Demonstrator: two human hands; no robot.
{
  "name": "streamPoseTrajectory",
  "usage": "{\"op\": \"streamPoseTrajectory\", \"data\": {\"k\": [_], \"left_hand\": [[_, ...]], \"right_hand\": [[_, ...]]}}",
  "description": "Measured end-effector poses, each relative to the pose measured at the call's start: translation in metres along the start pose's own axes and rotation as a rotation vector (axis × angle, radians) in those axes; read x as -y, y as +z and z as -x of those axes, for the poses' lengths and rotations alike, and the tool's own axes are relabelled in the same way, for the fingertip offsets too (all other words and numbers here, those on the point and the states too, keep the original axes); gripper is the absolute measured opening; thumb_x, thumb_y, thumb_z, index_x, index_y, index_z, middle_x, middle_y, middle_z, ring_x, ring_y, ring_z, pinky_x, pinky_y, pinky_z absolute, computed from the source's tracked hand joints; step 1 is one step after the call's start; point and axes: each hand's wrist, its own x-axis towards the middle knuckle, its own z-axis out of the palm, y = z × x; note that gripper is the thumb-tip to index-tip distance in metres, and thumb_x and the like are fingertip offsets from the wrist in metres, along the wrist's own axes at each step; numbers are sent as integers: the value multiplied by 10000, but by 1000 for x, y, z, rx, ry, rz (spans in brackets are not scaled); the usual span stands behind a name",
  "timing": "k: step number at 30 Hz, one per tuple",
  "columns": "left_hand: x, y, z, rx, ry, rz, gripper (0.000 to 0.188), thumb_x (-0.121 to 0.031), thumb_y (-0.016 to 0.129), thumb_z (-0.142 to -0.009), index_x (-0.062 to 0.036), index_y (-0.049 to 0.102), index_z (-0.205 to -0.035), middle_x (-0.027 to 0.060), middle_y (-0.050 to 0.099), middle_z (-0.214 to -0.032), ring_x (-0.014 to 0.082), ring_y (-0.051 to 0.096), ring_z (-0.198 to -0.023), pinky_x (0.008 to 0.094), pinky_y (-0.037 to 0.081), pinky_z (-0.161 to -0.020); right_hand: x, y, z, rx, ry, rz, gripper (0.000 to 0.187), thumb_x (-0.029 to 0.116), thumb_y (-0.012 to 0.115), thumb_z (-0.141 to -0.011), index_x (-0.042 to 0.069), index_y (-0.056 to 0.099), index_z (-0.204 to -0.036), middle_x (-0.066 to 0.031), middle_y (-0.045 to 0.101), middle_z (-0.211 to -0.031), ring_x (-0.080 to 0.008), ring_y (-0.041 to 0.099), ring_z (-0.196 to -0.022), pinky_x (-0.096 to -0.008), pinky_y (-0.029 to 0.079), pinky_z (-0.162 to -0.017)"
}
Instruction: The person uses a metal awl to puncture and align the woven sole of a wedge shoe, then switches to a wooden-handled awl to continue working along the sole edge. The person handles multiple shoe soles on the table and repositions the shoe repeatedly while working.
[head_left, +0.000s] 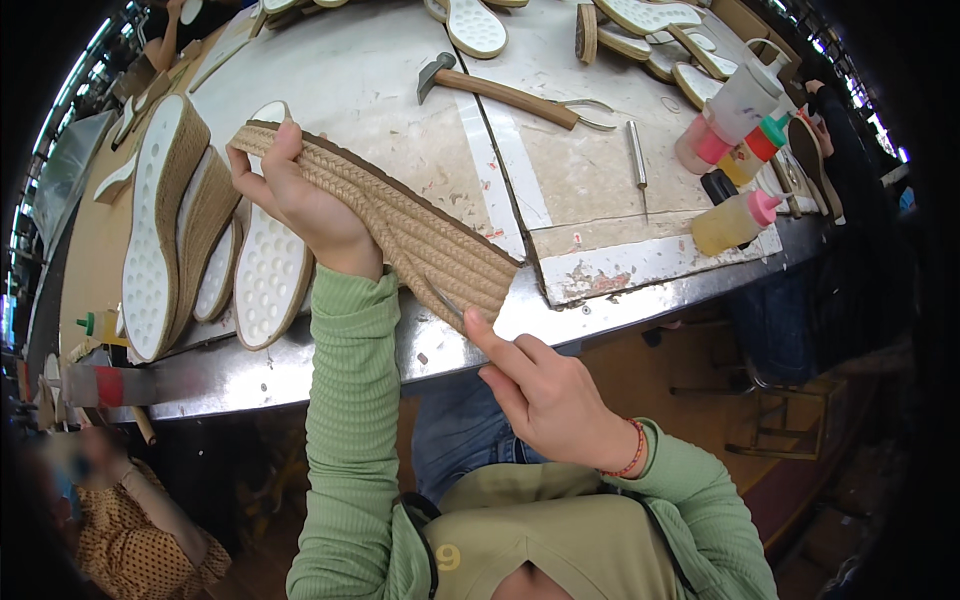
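Note:
My left hand (312, 205) grips the narrow toe end of a wedge shoe sole (425, 225) covered in braided tan rope, holding it tilted above the table's metal edge. Its thick heel end points right, toward my right hand (550, 395). Fingers of that hand are closed with the index finger stretched forward, pressing a thin pointed metal tool (443, 298) against the lower edge of the braid. The tool's handle is hidden in my palm.
Wedge soles with white dimpled tops (150, 250) stand at the left; more lie at the back. A hammer (500, 92), a metal awl (638, 160) and glue bottles (730, 222) lie or stand on the right. Other people sit on both sides.

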Motion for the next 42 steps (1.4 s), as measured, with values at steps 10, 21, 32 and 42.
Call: {"op": "streamPoseTrajectory", "data": {"k": [10, 21, 32, 42], "left_hand": [[-10, 13, 8, -12, 114, -94, 750, -193, 566, -862, 26, 151, -1447, 162, 470, -1188, 221, 489, -1100, 341, 394, -991], [2, -3, -10, 23, 6, 66, 572, -177, 570, -859, -52, 292, -1344, 86, 498, -1004, 172, 543, -879, 303, 488, -754], [1, -4, -9, -16, -31, 34, 574, -191, 567, -865, -43, 290, -1346, 88, 494, -1010, 175, 537, -851, 309, 489, -743], [-5, 7, 0, -50, 111, -40, 740, -205, 588, -859, 21, 176, -1432, 162, 461, -1202, 225, 486, -1116, 340, 404, -975]], "right_hand": [[13, 5, 2, 81, 34, 290, 643, 86, 625, -853, 113, 397, -1454, -122, 463, -711, -226, 488, -435, -351, 419, -392], [6, -17, 10, 49, 92, -60, 450, 171, 599, -924, 39, 468, -1334, -123, 534, -714, -256, 543, -503, -353, 459, -500], [4, -9, 4, 127, 234, -406, 236, 194, 585, -955, -22, 495, -992, -139, 538, -614, -280, 527, -529, -374, 404, -519], [-6, 1, -4, 77, 88, 206, 219, 181, 601, -924, 18, 456, -913, -162, 536, -695, -353, 600, -546, -414, 476, -430]]}}
